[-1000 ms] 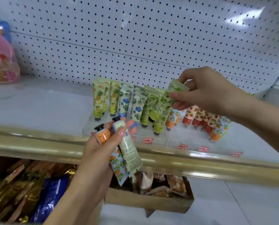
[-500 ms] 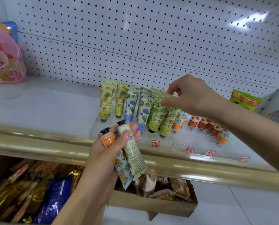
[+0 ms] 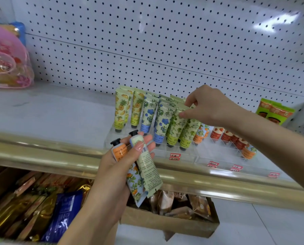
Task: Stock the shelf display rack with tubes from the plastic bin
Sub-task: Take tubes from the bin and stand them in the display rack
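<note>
Tubes stood cap-down in rows in the clear rack on the shelf. My right hand pinched the top of a green tube standing among them. My left hand, before the shelf's edge, gripped two spare tubes, caps up.
</note>
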The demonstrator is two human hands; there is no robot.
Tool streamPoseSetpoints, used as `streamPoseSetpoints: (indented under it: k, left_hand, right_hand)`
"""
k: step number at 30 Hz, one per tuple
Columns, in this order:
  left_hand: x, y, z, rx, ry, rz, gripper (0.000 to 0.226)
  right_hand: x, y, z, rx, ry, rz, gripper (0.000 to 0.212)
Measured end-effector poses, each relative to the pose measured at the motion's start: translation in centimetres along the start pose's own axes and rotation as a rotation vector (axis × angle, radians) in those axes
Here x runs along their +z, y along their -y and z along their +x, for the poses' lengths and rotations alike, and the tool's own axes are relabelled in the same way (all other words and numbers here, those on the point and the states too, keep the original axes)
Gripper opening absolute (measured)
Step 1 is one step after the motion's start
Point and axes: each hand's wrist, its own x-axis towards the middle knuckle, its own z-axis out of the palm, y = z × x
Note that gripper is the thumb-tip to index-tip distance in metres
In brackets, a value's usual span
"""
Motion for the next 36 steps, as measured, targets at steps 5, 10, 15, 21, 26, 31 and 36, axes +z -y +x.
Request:
streamPoseSetpoints:
  k: [5,10,15,21,26,31,36]
  left_hand:
    - [0.0,0.0,0.0,-0.004,0.003,-0.004,0.037]
    - [0.1,0.1,0.1,-0.013,-0.006,-0.016,0.037]
    - [0.1,0.1,0.0,-0.015,0.002,0.000,0.036]
    - [0.2,-0.4,-0.2,-0.016,-0.008,-0.012,0.036]
    - [0.1,-0.5,-0.6,-0.044,-0.062,-0.025,0.030]
    - [0.2,-0.1,-1.0,-0.045,-0.080,-0.082,0.045]
    - [0.4,0.2,-1.1,-0.017,-0.108,-0.124,0.037]
  right_hand:
    - [0.4,0.0,0.2,-0.017,0.019,-0.004,0.045]
    - [0.0,-0.2,0.4,-0.021,0.012,-0.002,0.030]
    - [-0.3,-0.3,0.5,-0.073,0.003,0.005,0.026]
    - [-2.1,0.0,-2.1,-0.162,-0.160,0.009,0.018]
    - [1.0,1.3,-8.1,-0.251,0.037,0.218,0.015]
    - [4.7,2.0,-10.2,-0.213,0.229,0.470,0.027]
    - [5.9,2.0,-10.9,-0.163,0.152,0.598,0.035]
